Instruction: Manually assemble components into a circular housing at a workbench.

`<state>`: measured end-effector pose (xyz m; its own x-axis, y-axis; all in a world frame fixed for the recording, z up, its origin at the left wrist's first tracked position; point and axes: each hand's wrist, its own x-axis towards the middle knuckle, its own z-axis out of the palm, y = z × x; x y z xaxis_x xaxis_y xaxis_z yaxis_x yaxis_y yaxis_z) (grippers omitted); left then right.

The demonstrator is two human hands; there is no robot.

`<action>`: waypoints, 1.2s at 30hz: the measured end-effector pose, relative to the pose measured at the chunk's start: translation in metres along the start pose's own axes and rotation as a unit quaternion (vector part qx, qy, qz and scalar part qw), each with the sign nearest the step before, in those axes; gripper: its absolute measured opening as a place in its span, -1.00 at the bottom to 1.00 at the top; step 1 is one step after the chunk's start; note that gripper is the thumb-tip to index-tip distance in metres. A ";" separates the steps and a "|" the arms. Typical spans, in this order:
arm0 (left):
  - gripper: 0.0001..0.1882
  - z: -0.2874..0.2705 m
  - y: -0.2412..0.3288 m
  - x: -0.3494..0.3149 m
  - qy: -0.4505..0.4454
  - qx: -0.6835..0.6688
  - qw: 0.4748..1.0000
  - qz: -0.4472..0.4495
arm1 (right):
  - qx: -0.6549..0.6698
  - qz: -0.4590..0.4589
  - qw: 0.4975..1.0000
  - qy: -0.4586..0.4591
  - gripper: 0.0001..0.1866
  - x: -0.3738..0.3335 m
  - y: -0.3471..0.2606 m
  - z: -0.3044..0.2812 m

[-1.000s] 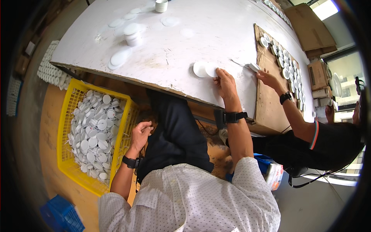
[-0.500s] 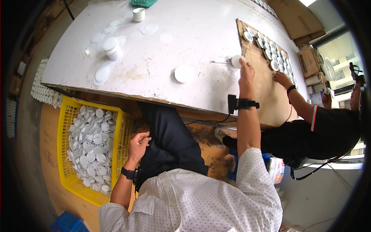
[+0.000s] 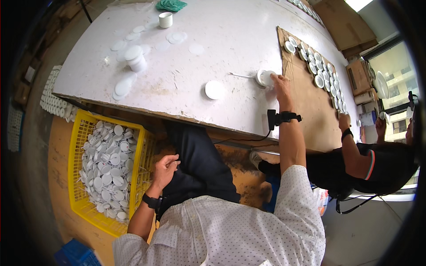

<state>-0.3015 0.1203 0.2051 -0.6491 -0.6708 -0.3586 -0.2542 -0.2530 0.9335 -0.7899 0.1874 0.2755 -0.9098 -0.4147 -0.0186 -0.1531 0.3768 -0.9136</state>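
In my right hand [image 3: 281, 88], stretched over the table, the fingers grip the edge of a white round disc [image 3: 267, 78]. Just left of it, partly behind the disc, is a white round piece [image 3: 259, 73] with a thin white stem [image 3: 239, 76] pointing left. My left hand [image 3: 166, 169] hovers by my dark trouser leg, its fingers loosely bent and apart with nothing visible in them. A single white disc [image 3: 214, 89] lies flat near the table's front edge. Farther left stand a stack of white discs [image 3: 135, 59] and several loose translucent discs [image 3: 124, 85].
A yellow basket [image 3: 138, 177] full of white stemmed discs [image 3: 106, 170] sits below the table [image 3: 186, 80] at left. On the right, a cardboard sheet [image 3: 298, 95] carries rows of white cups [image 3: 319, 81]. A co-worker's hand [image 3: 344, 120] is beside it. A white cup [image 3: 165, 20] stands far back.
My right hand has shifted slightly left with the disc, and the stemmed round piece shows more beside it. The co-worker's hand has drawn nearer the cardboard's right edge.
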 end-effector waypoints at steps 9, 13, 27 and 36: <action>-0.81 0.055 0.069 0.025 -0.116 0.007 0.981 0.157 | 0.122 0.005 0.992 -0.022 -0.71 -0.048 -0.005 -0.008; -0.80 0.074 0.089 0.031 -0.125 0.012 0.983 0.131 | 0.276 0.092 0.955 -0.056 -0.75 -0.045 0.000 -0.010; -0.29 0.185 0.159 0.168 -0.058 0.245 0.937 0.242 | 0.398 0.144 0.903 -0.071 -0.72 -0.083 0.002 -0.015; -0.10 0.239 0.156 0.229 0.035 0.395 0.895 0.203 | 0.443 0.123 0.887 -0.035 -0.94 -0.134 0.012 -0.029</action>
<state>-0.6607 0.0939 0.2671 -0.7629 -0.6454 0.0368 -0.4532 0.5746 0.6815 -0.6804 0.2712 0.2789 -0.8429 -0.4722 -0.2579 0.4379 -0.3234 -0.8389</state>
